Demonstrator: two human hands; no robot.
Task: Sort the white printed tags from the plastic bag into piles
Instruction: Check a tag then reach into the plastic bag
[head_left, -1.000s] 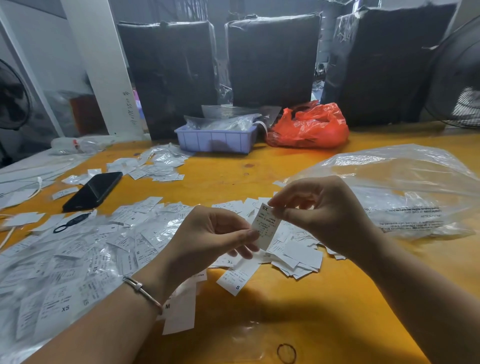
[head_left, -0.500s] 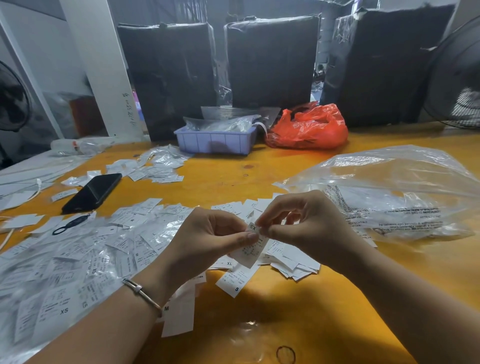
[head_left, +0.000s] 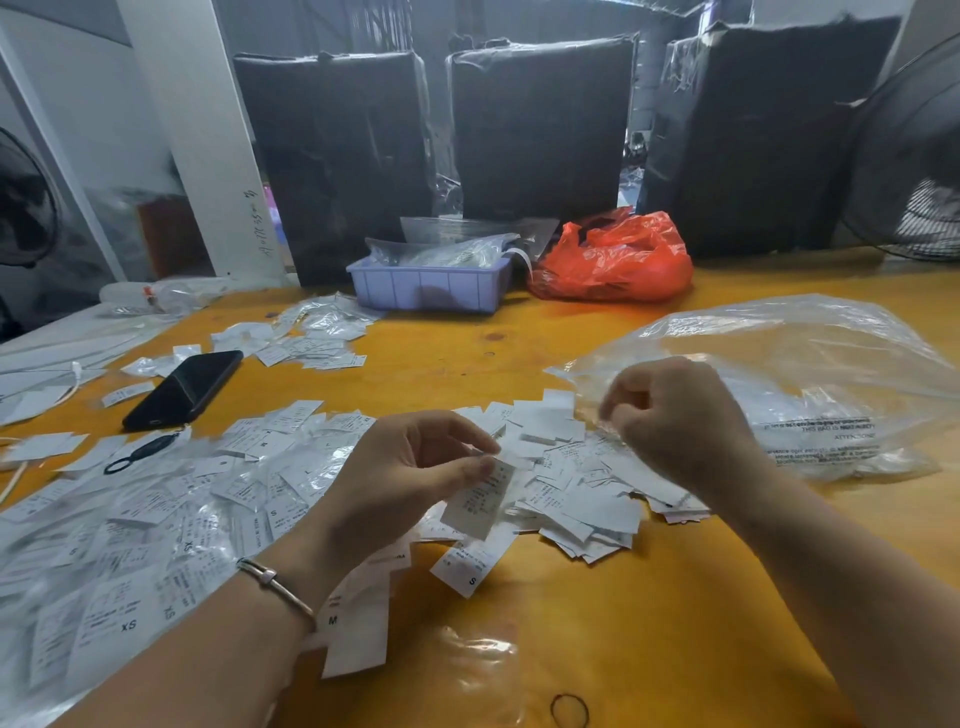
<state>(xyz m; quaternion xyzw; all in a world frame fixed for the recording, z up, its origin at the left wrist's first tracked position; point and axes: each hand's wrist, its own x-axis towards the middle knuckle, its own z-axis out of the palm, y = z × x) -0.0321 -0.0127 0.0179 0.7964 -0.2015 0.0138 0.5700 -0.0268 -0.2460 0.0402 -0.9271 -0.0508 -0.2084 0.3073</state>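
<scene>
Tag (head_left: 480, 499) pinched in left hand (head_left: 415, 478) above table (head_left: 649, 597).

The right hand (head_left: 675, 421) is motion-blurred, so I can't tell whether its curled fingers (head_left: 615, 402) hold anything. Print on the tag (head_left: 480, 499) in the left hand (head_left: 410, 478) is too smeared to read. The fan (head_left: 914, 156) runs off the right edge.

Bare table (head_left: 649, 597) between tags (head_left: 571, 483), bag (head_left: 810, 374)
</scene>
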